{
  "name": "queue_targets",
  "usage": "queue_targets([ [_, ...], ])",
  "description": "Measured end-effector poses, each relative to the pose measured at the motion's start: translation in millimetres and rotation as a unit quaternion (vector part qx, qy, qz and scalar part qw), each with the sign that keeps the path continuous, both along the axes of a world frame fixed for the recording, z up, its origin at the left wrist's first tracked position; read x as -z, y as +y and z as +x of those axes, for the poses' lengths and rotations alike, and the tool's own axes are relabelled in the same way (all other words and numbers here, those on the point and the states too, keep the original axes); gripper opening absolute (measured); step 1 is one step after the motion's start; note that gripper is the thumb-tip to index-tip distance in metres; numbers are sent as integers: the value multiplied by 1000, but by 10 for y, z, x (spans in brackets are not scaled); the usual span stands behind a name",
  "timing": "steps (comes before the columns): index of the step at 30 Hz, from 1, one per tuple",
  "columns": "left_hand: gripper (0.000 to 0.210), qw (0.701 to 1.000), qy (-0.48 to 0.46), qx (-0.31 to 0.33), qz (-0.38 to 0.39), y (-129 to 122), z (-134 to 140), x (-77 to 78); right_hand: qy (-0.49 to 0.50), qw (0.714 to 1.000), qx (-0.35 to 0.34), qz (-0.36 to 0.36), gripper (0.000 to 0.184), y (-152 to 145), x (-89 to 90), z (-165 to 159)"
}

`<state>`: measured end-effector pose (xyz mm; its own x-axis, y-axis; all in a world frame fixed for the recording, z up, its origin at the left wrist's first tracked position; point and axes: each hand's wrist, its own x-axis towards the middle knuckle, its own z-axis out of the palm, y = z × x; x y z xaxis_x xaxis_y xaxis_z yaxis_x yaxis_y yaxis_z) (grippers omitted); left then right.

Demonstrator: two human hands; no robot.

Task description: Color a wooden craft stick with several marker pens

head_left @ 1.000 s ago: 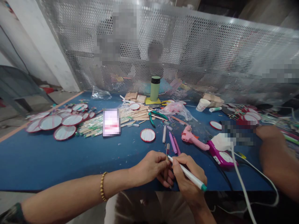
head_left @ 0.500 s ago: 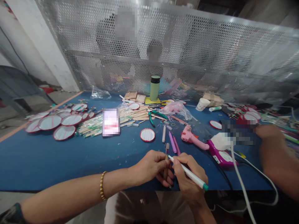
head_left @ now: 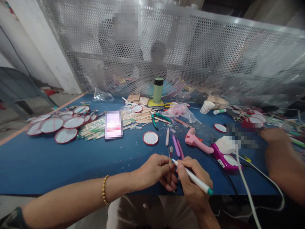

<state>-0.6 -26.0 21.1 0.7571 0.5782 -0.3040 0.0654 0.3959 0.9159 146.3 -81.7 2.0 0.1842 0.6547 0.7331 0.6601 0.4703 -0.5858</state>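
My left hand (head_left: 162, 170) is closed round a flat wooden stick (head_left: 170, 160), held upright near the table's front edge; its upper end looks pale and purplish. In my right hand (head_left: 194, 178) is a white marker pen (head_left: 196, 180) with a green end, gripped like a pencil. The marker's tip is at the stick, just above my left fingertips; whether it touches I cannot tell. Beyond my hands lie a grey-white marker (head_left: 167, 137), a purple marker (head_left: 176, 145) and a small round red-rimmed disc (head_left: 150, 138).
A pink glue gun (head_left: 197, 142) lies by a magenta box (head_left: 224, 157) with a white cable (head_left: 246, 187). Further back are wooden sticks (head_left: 140, 117), green-handled pliers (head_left: 154, 121), a phone (head_left: 113, 125) and a green bottle (head_left: 158, 90). Red-rimmed discs (head_left: 66, 135) are heaped left. Another person's arm (head_left: 278, 159) is at right.
Both hands keep nearly the same place and hold. The marker has shifted very slightly, and the whole view has moved a little.
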Motion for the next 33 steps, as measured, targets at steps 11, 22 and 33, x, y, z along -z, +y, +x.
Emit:
queue_targets([
  [11, 57, 1000, 0, 2, 3, 1, 1, 19, -5, 1000, -9, 0, 10, 13, -16, 4],
  [22, 61, 1000, -7, 3, 4, 6, 3, 45, -22, 1000, -8, 10, 10, 22, -10, 8],
  [33, 57, 1000, 2, 3, 8, 2, 2, 13, -14, 1000, 3, 16, 10, 17, -4, -2],
])
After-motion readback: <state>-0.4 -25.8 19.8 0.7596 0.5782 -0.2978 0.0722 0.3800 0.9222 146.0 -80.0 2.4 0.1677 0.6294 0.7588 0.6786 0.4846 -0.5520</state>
